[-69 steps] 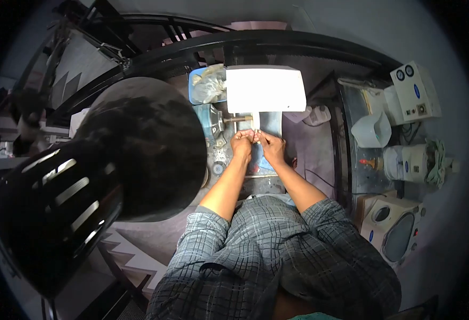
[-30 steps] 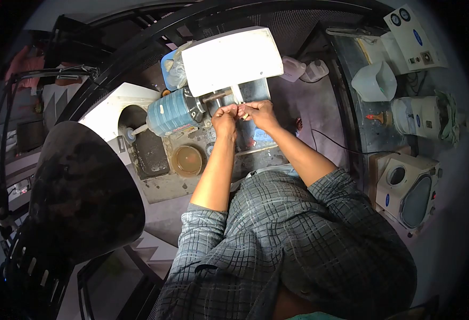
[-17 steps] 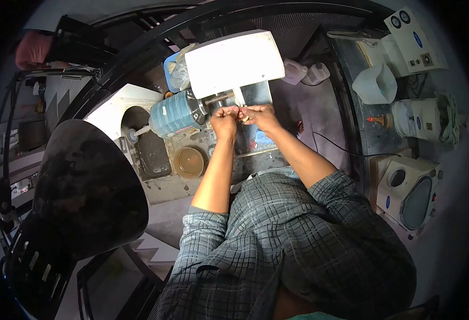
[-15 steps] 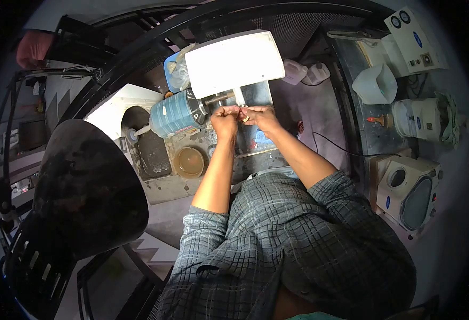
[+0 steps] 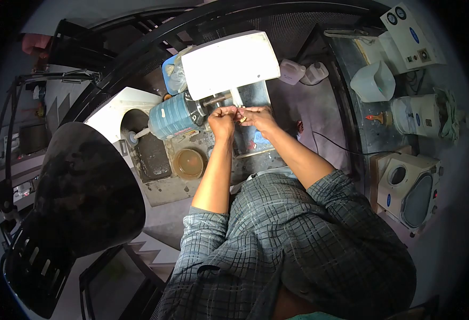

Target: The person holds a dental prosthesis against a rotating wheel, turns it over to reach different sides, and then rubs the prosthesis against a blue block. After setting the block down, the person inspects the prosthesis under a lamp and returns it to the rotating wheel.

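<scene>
In the head view my left hand (image 5: pixel 223 124) and my right hand (image 5: pixel 260 120) meet in front of the polishing lathe, fingertips pinched together. Between them is a small pale yellowish piece (image 5: pixel 242 120), mostly covered by the fingers; its exact kind I cannot make out. Just beyond the fingers, a white wheel (image 5: pixel 236 98) sits at the end of the metal shaft (image 5: pixel 217 99). That shaft comes out of the blue lathe motor (image 5: pixel 171 116) to the left. Whether the piece touches the wheel is hidden. Above hangs a bright white hood (image 5: pixel 230 63).
A bowl of brownish water (image 5: pixel 188 163) stands left of my forearm, beside a dark basin (image 5: pixel 154 157). At far left is a black lamp shade (image 5: pixel 93 186). Plastic jugs (image 5: pixel 291 71) stand behind, and a side bench holds a white pitcher (image 5: pixel 373 81) and several machines (image 5: pixel 409 189).
The view has shifted slightly. Both hands stay together at the wheel, with the pale piece still in the fingers.
</scene>
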A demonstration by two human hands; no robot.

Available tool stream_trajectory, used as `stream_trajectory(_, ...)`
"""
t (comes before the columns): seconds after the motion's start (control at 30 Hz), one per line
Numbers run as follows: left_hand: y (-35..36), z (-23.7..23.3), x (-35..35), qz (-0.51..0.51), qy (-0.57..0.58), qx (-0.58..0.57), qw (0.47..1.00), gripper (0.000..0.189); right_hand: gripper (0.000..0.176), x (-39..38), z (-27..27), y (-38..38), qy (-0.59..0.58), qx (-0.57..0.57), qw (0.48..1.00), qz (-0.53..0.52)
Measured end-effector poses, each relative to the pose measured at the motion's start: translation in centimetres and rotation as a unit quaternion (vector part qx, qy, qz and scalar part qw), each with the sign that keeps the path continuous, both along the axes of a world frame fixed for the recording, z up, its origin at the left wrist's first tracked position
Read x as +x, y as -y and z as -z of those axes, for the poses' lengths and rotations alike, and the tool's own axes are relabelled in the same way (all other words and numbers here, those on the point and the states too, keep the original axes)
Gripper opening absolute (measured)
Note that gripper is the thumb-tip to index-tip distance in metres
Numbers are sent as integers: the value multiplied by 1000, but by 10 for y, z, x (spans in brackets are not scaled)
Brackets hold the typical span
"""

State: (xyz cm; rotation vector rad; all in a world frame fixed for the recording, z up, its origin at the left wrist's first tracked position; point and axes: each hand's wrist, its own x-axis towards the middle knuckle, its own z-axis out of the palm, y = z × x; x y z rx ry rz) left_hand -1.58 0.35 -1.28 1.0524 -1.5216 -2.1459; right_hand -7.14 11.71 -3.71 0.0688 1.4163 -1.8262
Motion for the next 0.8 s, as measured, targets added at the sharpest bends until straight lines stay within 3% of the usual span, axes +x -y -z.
stream_trajectory(0.4,3,10,6,-50,-36,43,997,4,24,2,-4,6,-23,7,999,-23)
stream_trajectory(0.8,-1,-4,2,31,4,-138,990,7,26,12,6,2,142,-90,985,41)
